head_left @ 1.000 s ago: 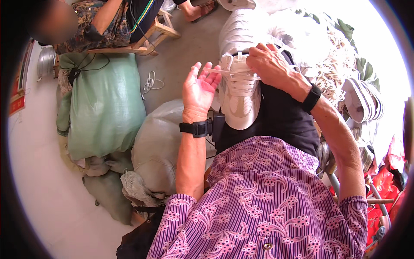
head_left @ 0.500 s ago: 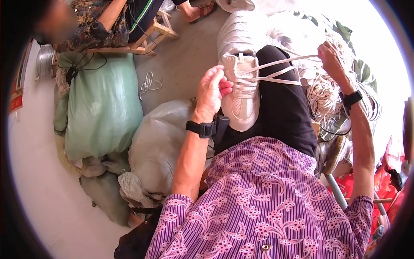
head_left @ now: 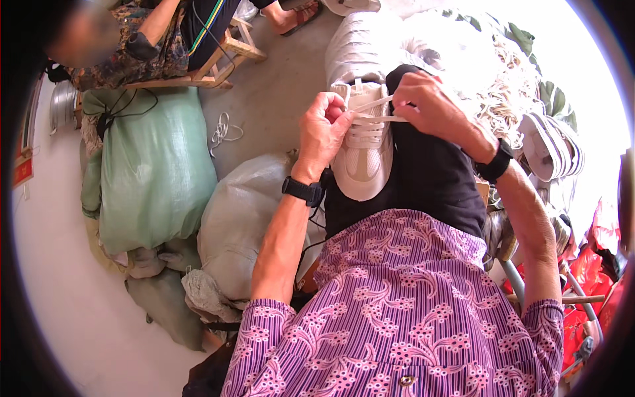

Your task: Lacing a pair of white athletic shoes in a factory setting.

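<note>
A white lace-up sneaker (head_left: 362,162) rests on my lap, toe toward me, with its laces part way threaded. My left hand (head_left: 325,129) is at the sneaker's left eyelet edge, thumb and forefinger pinched where a white shoelace (head_left: 374,105) meets the fingertips. My right hand (head_left: 433,109) is over the right side of the sneaker, fingers closed on the lace strands, which stretch between the two hands. Its exact grip is partly hidden by the curled fingers.
Wrapped white shoes (head_left: 357,46) lie just beyond the sneaker. A heap of loose laces (head_left: 506,99) and a stack of pale shoe parts (head_left: 546,149) sit at the right. Left are a green sack (head_left: 155,172) and a pale sack (head_left: 241,218); a person sits on a wooden stool (head_left: 228,56).
My right hand has come in from the far right to the sneaker, and the long pulled laces are now short between my hands. My left hand has turned inward onto the eyelet edge.
</note>
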Tool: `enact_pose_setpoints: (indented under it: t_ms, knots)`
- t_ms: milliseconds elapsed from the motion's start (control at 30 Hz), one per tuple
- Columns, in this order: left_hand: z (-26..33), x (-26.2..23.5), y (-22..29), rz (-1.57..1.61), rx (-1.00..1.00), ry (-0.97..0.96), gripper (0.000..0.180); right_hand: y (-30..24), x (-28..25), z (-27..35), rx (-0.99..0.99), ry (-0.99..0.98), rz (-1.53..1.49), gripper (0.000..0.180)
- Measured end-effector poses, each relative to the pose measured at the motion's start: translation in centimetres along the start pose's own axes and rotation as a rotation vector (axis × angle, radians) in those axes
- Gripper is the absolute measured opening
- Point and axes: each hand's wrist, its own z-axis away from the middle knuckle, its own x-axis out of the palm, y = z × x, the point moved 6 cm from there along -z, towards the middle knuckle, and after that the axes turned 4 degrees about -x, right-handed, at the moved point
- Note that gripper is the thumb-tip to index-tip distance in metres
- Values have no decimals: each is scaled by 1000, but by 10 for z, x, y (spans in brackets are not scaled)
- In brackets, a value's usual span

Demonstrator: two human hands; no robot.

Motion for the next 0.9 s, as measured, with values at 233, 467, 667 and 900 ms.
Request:
enact_pose_setpoints:
  t_ms: [233,467,667,900]
  knots:
    - [-4,32,24,-221,-96,-226,18,-14,11,4,-48,-94,136,8]
    - [-8,44,21,-193,-384,-393,23,-10,26,5,-89,-76,260,3]
    - [-17,54,17,-357,-395,-522,19,-9,36,9,-105,-15,331,7]
    - [-12,50,7,-270,-73,-213,13,-6,17,13,-84,62,198,1]
